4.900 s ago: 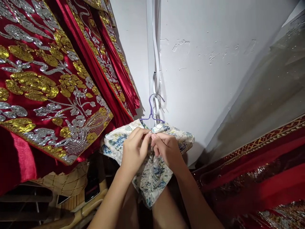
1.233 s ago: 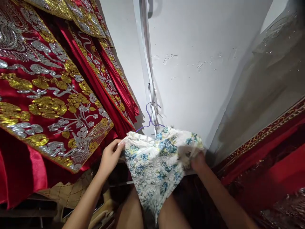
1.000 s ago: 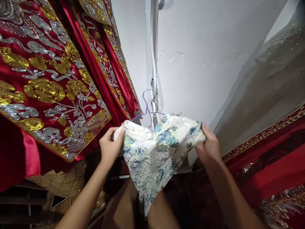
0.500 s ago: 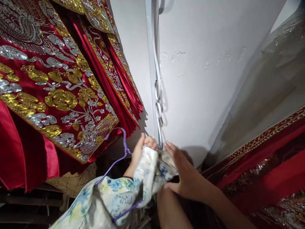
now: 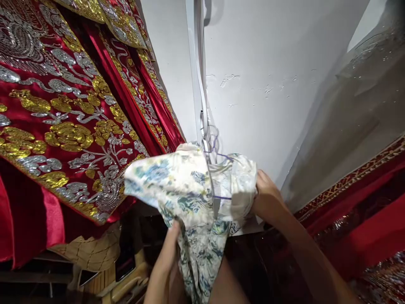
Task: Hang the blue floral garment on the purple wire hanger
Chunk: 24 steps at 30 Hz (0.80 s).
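Observation:
A white garment with blue, green and yellow floral print (image 5: 186, 185) is spread in front of me, slightly blurred. A thin purple hanger (image 5: 224, 155) runs inside its right part, its hook up against the white looped strap (image 5: 202, 120); whether it is hooked there I cannot tell. My left hand (image 5: 172, 240) grips the garment's lower left side, thumb in front and fingers behind the cloth. At the right end of the garment, my right hand (image 5: 265, 196) is closed on its edge, with the fingers partly hidden.
Red robes with gold and silver embroidery (image 5: 72, 135) hang at the left. Behind the strap is a white wall (image 5: 253, 122). Red fabric under clear plastic (image 5: 357, 109) stands at the right. A wooden chair (image 5: 126, 283) with a woven tan bag (image 5: 95, 249) is low left.
The garment has risen and been spread out, and the purple hanger has moved from lower left up to the strap. My right hand has moved right and now holds the garment's edge.

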Tool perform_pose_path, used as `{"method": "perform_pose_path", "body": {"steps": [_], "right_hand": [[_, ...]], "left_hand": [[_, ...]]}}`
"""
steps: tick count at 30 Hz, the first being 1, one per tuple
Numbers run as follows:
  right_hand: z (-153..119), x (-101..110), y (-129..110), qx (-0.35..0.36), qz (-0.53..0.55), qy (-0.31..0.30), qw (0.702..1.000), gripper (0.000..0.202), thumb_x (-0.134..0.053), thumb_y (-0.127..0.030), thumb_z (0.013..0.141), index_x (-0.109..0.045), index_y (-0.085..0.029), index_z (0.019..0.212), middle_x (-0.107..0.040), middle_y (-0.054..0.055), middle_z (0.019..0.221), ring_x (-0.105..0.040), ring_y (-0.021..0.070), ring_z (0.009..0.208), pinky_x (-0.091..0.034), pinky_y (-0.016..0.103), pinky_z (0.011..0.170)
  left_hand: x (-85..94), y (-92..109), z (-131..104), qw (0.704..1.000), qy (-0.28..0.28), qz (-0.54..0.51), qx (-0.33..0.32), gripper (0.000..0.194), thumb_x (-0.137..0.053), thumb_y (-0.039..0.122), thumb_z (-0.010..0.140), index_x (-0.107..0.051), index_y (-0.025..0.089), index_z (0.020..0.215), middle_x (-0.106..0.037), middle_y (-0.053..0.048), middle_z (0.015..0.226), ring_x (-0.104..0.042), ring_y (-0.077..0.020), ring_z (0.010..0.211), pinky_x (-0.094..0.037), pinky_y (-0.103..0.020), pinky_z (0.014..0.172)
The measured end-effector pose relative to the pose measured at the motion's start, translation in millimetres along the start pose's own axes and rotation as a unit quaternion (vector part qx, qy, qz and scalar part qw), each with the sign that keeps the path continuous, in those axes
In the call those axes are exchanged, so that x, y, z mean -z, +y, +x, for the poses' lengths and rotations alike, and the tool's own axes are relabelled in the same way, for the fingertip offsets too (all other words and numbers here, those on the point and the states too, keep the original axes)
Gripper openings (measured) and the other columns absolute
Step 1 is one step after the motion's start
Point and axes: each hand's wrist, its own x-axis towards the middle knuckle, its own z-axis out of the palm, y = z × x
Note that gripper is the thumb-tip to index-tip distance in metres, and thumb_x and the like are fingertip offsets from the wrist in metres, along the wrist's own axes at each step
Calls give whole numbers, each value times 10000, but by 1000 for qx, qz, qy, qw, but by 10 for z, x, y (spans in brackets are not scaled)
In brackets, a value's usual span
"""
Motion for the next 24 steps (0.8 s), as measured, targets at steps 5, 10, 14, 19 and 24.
{"method": "perform_pose_path", "body": {"steps": [5,10,14,19,24], "right_hand": [[-558,-341,-201,129,164,-50,977,653,-689,-322,776,-510,-226,1397,-537,136,1407,-430,365,1343,-297,520,1137],[-1546,-1087,-282,-140,366,-9,920,234,-629,-390,869,-640,-218,1027,-666,74,945,-634,241,899,-494,333,818],[-1720,-1262,-319,-209,427,-178,862,341,-618,-510,857,-514,-196,776,-507,-21,667,-474,141,635,-370,249,593],[-1531,-1084,-346,-188,357,-274,873,463,-469,-514,954,-440,-180,635,-407,-30,619,-383,120,626,-268,263,586],[-1568,-1108,-377,-207,326,-279,879,473,-428,-517,972,-411,-187,632,-413,-33,594,-418,121,615,-288,265,602]], "left_hand": [[-50,-696,-302,994,52,-53,79,662,-882,464,561,-698,142,1110,-684,-156,1232,-575,-339,1259,-346,-447,1151],[-108,-942,-454,992,-19,-47,119,639,-873,502,564,-702,145,1066,-698,-164,1185,-607,-330,1212,-437,-409,1076],[-83,-829,-469,990,-79,38,113,537,-882,465,524,-725,128,911,-750,-136,955,-674,-334,1029,-495,-418,994],[-65,-600,-531,988,-105,42,109,430,-824,444,614,-733,146,912,-744,-110,868,-682,-305,1001,-484,-413,1008],[-91,-439,-612,988,-84,89,91,333,-823,339,586,-751,174,866,-752,-106,975,-676,-324,1046,-492,-414,1007]]}}
